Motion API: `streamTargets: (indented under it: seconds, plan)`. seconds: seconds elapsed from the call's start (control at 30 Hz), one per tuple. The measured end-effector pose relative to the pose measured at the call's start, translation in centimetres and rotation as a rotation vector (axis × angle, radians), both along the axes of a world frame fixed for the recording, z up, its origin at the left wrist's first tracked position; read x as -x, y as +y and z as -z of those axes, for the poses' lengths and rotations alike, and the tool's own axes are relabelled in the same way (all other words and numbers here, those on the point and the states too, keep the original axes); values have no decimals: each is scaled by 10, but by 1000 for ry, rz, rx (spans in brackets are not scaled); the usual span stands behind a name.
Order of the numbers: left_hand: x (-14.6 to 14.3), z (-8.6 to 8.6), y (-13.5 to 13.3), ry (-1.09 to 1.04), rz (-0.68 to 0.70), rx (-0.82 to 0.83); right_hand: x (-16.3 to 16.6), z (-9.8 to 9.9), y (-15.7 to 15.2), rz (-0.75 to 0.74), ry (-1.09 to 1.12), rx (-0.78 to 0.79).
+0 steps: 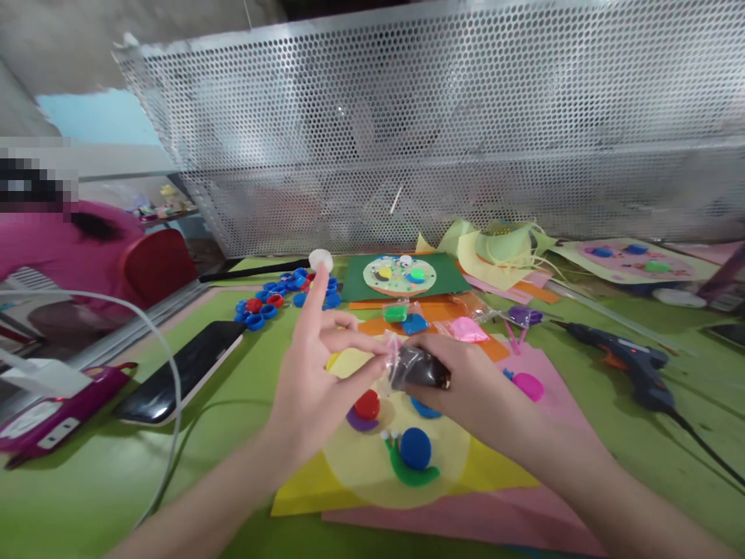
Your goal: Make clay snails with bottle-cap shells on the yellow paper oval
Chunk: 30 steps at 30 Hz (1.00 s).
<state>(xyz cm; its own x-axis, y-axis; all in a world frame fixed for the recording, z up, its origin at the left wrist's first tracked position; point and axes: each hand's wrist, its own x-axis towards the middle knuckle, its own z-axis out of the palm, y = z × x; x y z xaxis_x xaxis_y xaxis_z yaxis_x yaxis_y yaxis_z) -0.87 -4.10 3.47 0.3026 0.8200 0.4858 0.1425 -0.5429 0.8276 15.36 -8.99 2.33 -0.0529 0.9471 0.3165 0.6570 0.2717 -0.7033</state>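
Note:
Both my hands meet over a yellow craft sheet (326, 485) with a pale circle on it. My right hand (466, 388) grips a small clear plastic bag of black clay (417, 366). My left hand (317, 380) pinches the bag's open edge with thumb and middle fingers, its index finger pointing up. Under the hands on the circle sit a green clay snail with a blue cap shell (414, 454) and a red cap on a purple shape (365, 407).
A black phone (180, 371) and a pink device with a white cable (46, 411) lie at left. Several blue and red bottle caps (279, 295) lie behind, a glue gun (628, 361) at right. A perforated metal screen (466, 132) closes the back. A person in pink (64, 241) sits far left.

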Motion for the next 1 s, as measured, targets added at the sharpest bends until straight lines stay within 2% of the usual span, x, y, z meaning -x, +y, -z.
streamTargets:
  seconds: [0.07,0.13,0.23,0.3,0.33,0.37,0.5,0.6,0.7,0.8,0.9,0.93,1.0]
  plan:
    - [0,-2,4,-92,-12,171,-3,-4,0,38,-28,-59]
    - [0,-2,9,-219,38,355,-9,-9,0,93,-59,-84]
    - [-1,2,16,-383,139,553,-28,-11,-1,239,-148,-14]
    - [-2,4,18,-422,180,637,-44,-4,0,378,-279,68]
    - [-3,5,18,-421,195,666,-52,1,1,446,-358,133]
    - [-3,5,17,-410,204,685,-60,8,3,446,-430,201]
    - [-4,2,14,-392,212,678,-83,29,8,431,-534,284]
    - [-5,1,13,-422,264,676,-90,32,9,523,-632,317]
    - [-7,3,11,-432,321,710,-86,27,6,603,-718,262]
    - [-9,6,9,-421,366,740,-71,20,0,508,-736,77]
    - [-11,8,7,-380,382,729,-48,13,-10,268,-633,-262]
    - [-11,9,6,-368,378,723,-40,11,-13,198,-592,-327]
    - [-12,12,5,-347,368,726,-25,7,-21,123,-494,-362]
